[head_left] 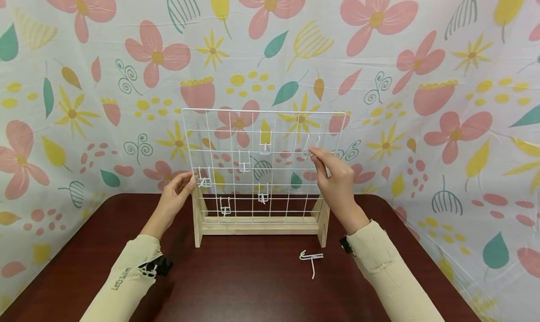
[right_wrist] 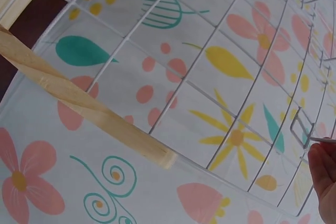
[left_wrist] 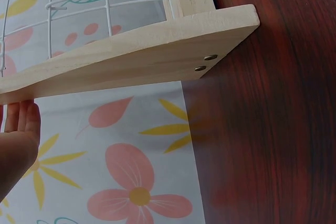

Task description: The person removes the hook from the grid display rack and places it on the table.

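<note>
A white wire grid panel [head_left: 281, 168] stands upright in a pale wooden stand [head_left: 259, 229]. My left hand [head_left: 174, 195] holds the top of the stand's left side piece at the panel's edge; its fingers [left_wrist: 32, 118] lie against the outer face of the wood. At the panel's upper right, my right hand [head_left: 338, 183] pinches a white wire hook [right_wrist: 302, 128] by its prong. The hook's loop end is at the grid wires; whether it is latched on, I cannot tell. Several similar hooks, such as the top one [head_left: 264, 148], hang on the grid.
A loose white hook [head_left: 311, 256] lies on the dark red-brown table [head_left: 236, 284], in front of the stand's right foot. Behind the table hangs a flower-patterned cloth [head_left: 270, 55], close to the back of the panel.
</note>
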A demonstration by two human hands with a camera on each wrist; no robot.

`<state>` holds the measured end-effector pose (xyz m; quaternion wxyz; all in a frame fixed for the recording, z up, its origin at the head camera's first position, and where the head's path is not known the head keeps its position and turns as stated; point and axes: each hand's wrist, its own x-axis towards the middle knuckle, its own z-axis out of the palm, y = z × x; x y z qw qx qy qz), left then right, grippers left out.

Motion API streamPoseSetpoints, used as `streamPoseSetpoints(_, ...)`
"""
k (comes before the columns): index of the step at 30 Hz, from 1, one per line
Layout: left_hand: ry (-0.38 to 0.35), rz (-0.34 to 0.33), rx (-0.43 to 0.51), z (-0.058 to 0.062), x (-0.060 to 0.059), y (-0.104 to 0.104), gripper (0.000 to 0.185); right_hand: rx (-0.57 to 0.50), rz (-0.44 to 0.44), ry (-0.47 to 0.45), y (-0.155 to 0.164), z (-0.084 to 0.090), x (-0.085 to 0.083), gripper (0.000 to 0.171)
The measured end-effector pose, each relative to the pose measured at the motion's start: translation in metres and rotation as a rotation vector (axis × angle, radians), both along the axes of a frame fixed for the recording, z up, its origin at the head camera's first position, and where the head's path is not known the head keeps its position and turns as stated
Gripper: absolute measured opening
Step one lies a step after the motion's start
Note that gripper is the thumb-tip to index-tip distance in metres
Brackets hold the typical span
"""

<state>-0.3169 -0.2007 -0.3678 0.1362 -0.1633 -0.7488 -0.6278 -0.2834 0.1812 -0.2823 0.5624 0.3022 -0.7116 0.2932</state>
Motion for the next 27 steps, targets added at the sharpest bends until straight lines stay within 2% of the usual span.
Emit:
streamPoseSetpoints(7, 0.037, -0.003, 0.013, 0.002, 0.0, 0.001, 0.04, 0.018, 0.008, -0.006, 0.0, -0.006, 0.002, 0.025)
streamPoseSetpoints(15, 0.055, 0.012, 0.008, 0.0, -0.002, 0.0, 0.043, 0.055, -0.002, -0.015, 0.0, -0.014, 0.006, 0.025)
streamPoseSetpoints(27, 0.01, 0.004, 0.007, -0.001, -0.001, 0.001, 0.045, 0.136, -0.022, -0.024, 0.005, -0.029, 0.011, 0.031)
